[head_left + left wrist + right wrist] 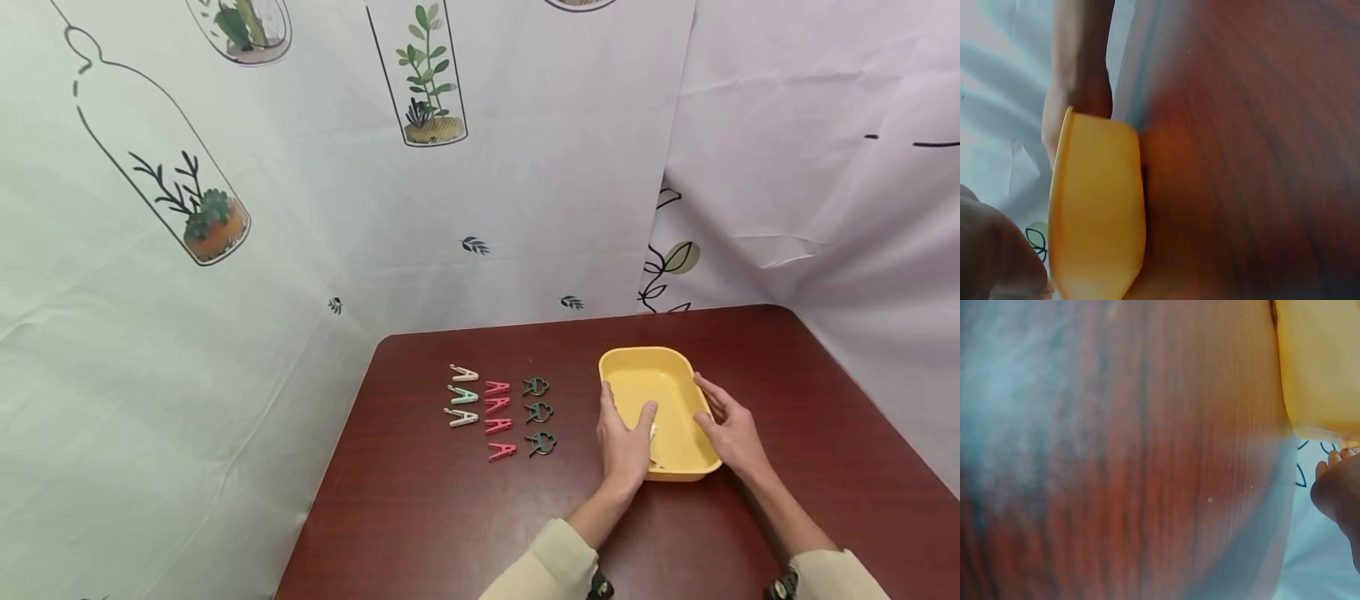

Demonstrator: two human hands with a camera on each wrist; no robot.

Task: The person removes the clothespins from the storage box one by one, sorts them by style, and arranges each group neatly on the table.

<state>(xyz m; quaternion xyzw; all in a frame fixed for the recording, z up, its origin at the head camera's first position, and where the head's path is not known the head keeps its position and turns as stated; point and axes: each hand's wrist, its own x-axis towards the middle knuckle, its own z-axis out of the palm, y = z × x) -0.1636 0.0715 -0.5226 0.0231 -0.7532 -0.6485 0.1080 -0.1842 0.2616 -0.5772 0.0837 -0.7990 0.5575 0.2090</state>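
A yellow plastic basin [671, 408] rests on the table's right half. On its left side my left hand [624, 442] grips the wall, thumb inside and fingers outside. My right hand [737, 435] holds the opposite side, with the thumb over the rim. Something small and white [653, 431], partly hidden by my left thumb, lies inside the basin. In the left wrist view the basin's outer wall [1097, 206] stands close to the tabletop. The right wrist view shows the basin's corner [1322, 369] and my right hand [1341, 494] near it.
Left of the basin, clips lie in columns on the dark red table [420, 517]: pale and mint clothespins [463, 395], several red clothespins [498, 426], and dark green round clips [540, 412]. A printed cloth [525, 208] hangs behind the table.
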